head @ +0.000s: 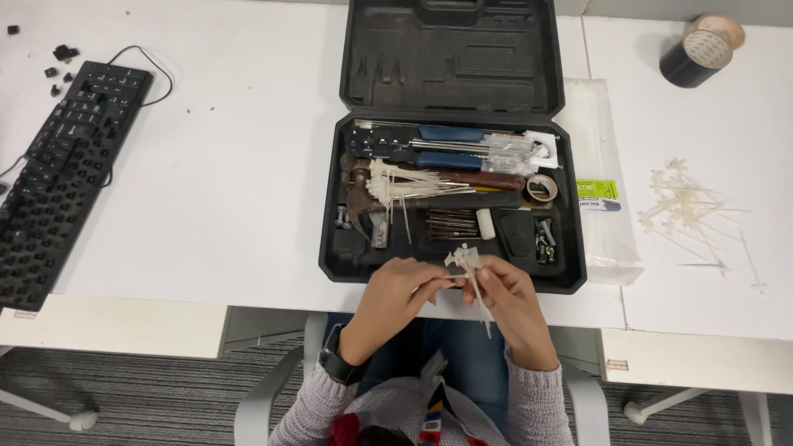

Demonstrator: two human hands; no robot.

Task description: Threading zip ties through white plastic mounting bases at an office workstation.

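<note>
White desk [231, 190] with an open black tool case [450, 157], viewed from above.

Both hands meet at the case's near edge: the left hand [396, 289] and right hand [508, 297] pinch a small bunch of white cable ties [469, 268] between closed fingertips. More ties lie across a hammer [363, 202] inside the case; loose ties [690, 211], black tape rolls [700, 51] and a keyboard [62, 165] lie well apart.

White desks [215, 182] above grey carpet [157, 396]
</note>
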